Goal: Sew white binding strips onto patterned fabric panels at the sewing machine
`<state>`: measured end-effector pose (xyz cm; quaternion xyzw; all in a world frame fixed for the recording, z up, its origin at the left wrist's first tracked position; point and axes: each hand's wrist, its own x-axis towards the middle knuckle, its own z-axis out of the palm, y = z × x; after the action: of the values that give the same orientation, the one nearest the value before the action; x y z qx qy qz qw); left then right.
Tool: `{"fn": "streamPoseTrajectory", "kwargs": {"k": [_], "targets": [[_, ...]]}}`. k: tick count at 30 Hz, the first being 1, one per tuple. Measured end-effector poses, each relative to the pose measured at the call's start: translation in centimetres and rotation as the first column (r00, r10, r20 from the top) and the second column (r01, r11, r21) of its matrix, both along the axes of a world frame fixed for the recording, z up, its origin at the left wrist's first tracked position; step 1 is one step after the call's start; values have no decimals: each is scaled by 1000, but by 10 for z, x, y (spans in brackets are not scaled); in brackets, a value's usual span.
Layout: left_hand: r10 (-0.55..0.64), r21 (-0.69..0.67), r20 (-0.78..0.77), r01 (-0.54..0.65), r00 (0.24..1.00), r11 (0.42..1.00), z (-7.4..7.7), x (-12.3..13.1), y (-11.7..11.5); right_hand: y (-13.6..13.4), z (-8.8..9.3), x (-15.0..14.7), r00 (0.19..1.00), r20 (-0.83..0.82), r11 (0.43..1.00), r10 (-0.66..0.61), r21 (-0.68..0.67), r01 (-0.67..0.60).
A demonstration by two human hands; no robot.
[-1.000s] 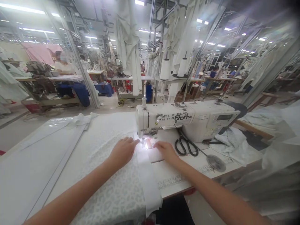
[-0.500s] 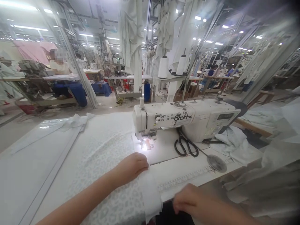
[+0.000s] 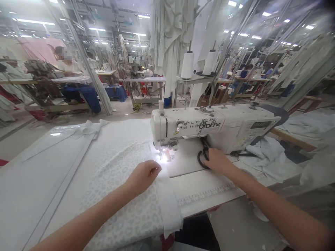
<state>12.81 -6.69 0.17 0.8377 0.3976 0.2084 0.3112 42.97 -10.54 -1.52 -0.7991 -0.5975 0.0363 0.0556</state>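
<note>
"What's moved since the earlier frame?"

"The right hand (image 3: 220, 160). Half a second ago I had it down by the front edge of the white work surface (image 3: 187, 183); now it's up at the black loop-handled scissors (image 3: 200, 159)."

"Take me across from the left."

"First I see a smooth white sheet with a dark line along its side (image 3: 34, 195), lying flat. Next is the pale fabric with grey leopard spots (image 3: 128, 219), spread out, with a plain white strip (image 3: 169, 205) along its right edge."

"And the left hand?"

"The left hand (image 3: 143, 177) is over that fabric, beside the strip and just short of the lit needle area. Its fingers are curled, thumb drawn in; I can't tell whether they pinch cloth."

"Further right?"

"The white sewing machine with black lettering (image 3: 184, 122), a printed measuring scale (image 3: 201, 191) in front of it. The scissors lie partly under its arm. The right hand covers one loop and the other shows; I can't tell whether its fingers have closed around the handle. Beyond lies crumpled pale cloth (image 3: 273, 157)."
</note>
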Motion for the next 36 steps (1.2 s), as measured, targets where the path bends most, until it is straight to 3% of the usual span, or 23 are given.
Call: {"fn": "streamPoseTrajectory", "kwargs": {"k": [5, 9, 13, 16, 21, 26, 30, 34, 36], "targets": [[67, -53, -4, -67, 998, 996, -5, -2, 6, -17, -9, 23, 998, -39, 998, -55, -33, 54], [95, -89, 17, -93, 995, 992, -7, -2, 8, -37, -1, 34, 994, -94, 992, -48, -120, 36], [105, -93, 8, -104, 994, 990, -7, 0, 10, -57, 22, 5, 973, -212, 973, 91, -189, -132], [111, -92, -9, -111, 994, 989, -8, 0, 11, -67, 36, -30, 928, -295, 954, 228, -124, -274], [120, -69, -23, -122, 992, 990, -6, 1, 10, -57, 33, -66, 929, -32, 929, 370, -23, -371], [115, -68, -28, -116, 993, 991, -4, 2, 10, -42, 24, -77, 923, 75, 923, 377, -116, -367], [144, -81, -84, -151, 986, 985, -6, 5, 22, -32, 19, -64, 953, 59, 935, 296, -222, -277], [168, -108, -99, -178, 981, 978, -13, 12, 43, -20, 11, -29, 986, 15, 963, 167, -214, -160], [176, -125, -94, -187, 980, 974, -16, 16, 51, -19, 9, -12, 986, -46, 965, 163, -199, -169]]}}
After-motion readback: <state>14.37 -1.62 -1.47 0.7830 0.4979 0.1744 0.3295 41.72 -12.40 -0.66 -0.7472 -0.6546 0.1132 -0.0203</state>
